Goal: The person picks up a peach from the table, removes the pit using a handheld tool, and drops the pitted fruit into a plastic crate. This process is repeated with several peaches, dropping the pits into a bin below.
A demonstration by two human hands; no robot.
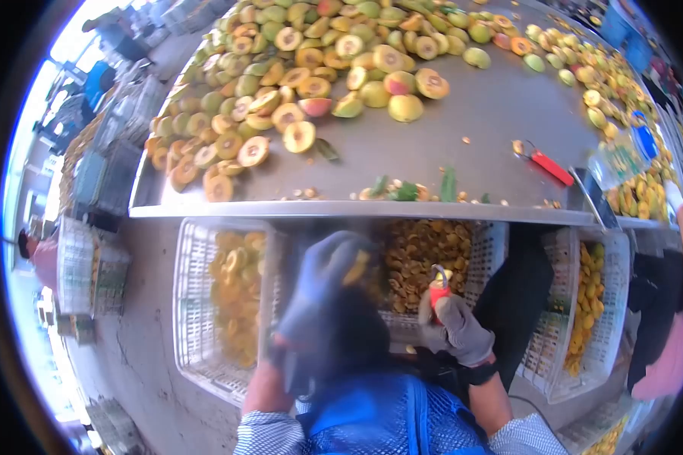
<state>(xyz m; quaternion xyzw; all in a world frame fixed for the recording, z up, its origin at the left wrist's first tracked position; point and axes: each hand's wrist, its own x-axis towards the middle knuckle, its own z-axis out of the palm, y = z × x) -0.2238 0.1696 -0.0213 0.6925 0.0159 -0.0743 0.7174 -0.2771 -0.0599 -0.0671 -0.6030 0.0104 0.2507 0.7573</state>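
My left hand (322,284), in a grey glove and smeared by motion, is closed around a yellow peach piece (357,268) above my lap. In my right hand (465,331), also gloved, is a red-handled pitting tool (438,288) with a curved metal loop pointing up; something yellow sits at the loop. Behind the tool stands a crate of cut peach pieces (425,258), between my knees and under the table edge. To the left, a white plastic crate (186,303) holds more yellow peach pieces (237,284).
A metal table (432,152) with a raised rim carries heaped peach halves (300,136). On it lie another red-handled tool (550,167), leaves (448,184) and a clear jar with a blue lid (622,159). Another crate (550,341) stands right, near a person in pink (668,356).
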